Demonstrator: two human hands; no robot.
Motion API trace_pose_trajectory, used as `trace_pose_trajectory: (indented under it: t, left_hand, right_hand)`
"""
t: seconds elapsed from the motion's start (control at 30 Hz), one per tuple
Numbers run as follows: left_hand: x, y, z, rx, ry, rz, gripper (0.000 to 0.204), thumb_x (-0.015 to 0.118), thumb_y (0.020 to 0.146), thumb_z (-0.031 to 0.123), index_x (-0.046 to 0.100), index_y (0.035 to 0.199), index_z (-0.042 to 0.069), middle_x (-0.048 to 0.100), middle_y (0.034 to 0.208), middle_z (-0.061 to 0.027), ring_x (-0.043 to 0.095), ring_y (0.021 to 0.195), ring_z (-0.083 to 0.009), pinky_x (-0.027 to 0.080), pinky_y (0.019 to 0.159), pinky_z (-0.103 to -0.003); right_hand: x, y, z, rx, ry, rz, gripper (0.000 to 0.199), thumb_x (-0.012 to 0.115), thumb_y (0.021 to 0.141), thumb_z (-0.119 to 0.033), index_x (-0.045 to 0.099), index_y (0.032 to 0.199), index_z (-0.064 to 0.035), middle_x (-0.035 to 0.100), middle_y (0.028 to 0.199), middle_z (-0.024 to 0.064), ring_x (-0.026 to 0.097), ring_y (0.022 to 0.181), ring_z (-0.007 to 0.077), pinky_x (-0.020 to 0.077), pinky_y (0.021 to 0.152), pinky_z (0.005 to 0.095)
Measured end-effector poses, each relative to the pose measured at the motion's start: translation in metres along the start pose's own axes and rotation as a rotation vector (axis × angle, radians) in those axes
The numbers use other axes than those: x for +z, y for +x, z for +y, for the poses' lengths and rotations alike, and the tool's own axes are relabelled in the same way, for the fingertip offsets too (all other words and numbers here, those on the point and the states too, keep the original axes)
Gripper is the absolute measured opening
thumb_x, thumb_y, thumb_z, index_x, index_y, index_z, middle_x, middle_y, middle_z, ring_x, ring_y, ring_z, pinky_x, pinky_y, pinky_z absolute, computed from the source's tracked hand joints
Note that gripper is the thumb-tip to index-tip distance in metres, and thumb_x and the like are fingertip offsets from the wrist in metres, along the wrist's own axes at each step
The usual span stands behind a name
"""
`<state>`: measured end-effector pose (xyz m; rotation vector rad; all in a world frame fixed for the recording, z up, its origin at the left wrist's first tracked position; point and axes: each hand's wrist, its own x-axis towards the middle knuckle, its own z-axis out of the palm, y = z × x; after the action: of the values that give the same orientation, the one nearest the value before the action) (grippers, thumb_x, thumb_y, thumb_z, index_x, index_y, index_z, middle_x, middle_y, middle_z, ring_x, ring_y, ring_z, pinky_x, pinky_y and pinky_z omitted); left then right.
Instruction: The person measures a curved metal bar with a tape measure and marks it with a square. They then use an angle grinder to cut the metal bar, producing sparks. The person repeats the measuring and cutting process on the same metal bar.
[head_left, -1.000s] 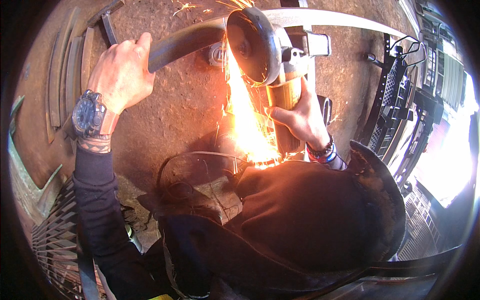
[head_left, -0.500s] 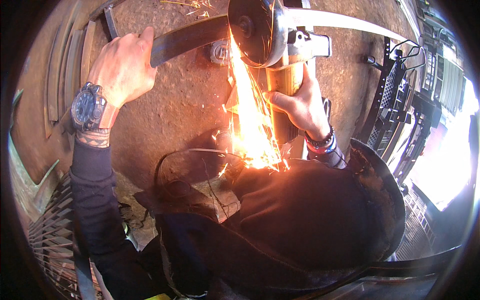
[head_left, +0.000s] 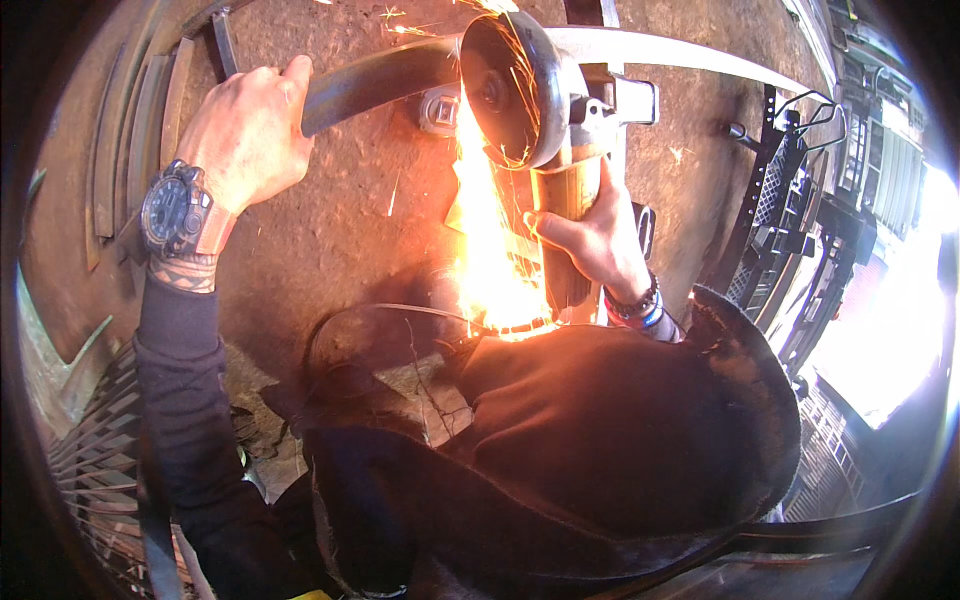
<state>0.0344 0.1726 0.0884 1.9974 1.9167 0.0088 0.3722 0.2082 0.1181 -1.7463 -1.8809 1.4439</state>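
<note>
My left hand [head_left: 248,135], with a watch on its wrist, is closed around the near-left end of a curved flat metal bar [head_left: 385,82]. My right hand [head_left: 600,235] grips the yellowish body of an angle grinder [head_left: 568,195], thumb laid across it. The grinder's round disc [head_left: 495,90] meets the bar near its middle, and the guard curves behind the disc. A bright stream of sparks [head_left: 490,230] pours from the contact down toward my dark-clothed lap [head_left: 620,430]. Past the disc, the bar runs on to the right, brightly lit.
Several metal strips [head_left: 105,140] lean at the far left, above a stack of slats [head_left: 100,460]. A small metal fitting [head_left: 438,110] lies under the bar. Black metal frames [head_left: 775,190] stand at the right. A thin cable [head_left: 400,308] loops over the brown floor [head_left: 350,220].
The grinder has tilted and shifted slightly downward against the bar, and my right hand has moved a little with it. The sparks have spread wider. My left hand stays about where it was.
</note>
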Motion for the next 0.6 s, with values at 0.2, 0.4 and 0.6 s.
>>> trace_pose_trajectory:
  t: [0.2, 0.4, 0.6]
  left_hand:
    - [0.002, -0.002, -0.001, -0.004, 0.001, 0.009, 0.041, 0.073, 0.077, 0.01, 0.058, 0.112, -0.004, 0.07, 0.087, -0.0256, 0.071, 0.089, -0.0422, 0.059, 0.079, -0.048]
    - [-0.005, -0.002, 0.003, 0.006, -0.02, -0.006, 0.041, 0.073, 0.078, 0.01, 0.058, 0.113, -0.005, 0.07, 0.088, -0.0262, 0.071, 0.089, -0.042, 0.059, 0.079, -0.048]
    - [-0.001, 0.0, -0.001, 0.0, -0.032, -0.026, 0.04, 0.074, 0.078, 0.01, 0.059, 0.112, -0.005, 0.07, 0.089, -0.0263, 0.071, 0.09, -0.0414, 0.059, 0.08, -0.048]
  right_hand:
    - [0.002, 0.02, 0.004, -0.073, -0.014, 0.024, 0.073, 0.08, 0.063, -0.023, 0.054, 0.127, 0.0006, 0.07, 0.103, 0.0169, 0.07, 0.09, 0.0268, 0.0558, 0.084, 0.0388]
    - [-0.001, 0.02, -0.002, -0.056, -0.009, 0.011, 0.074, 0.08, 0.063, -0.022, 0.054, 0.128, 0.0004, 0.07, 0.103, 0.0158, 0.07, 0.089, 0.0259, 0.056, 0.083, 0.0381]
    - [-0.001, 0.004, 0.0, 0.016, -0.051, -0.004, 0.074, 0.078, 0.062, -0.019, 0.053, 0.129, 0.0001, 0.07, 0.104, 0.0162, 0.068, 0.091, 0.0254, 0.0555, 0.085, 0.0385]
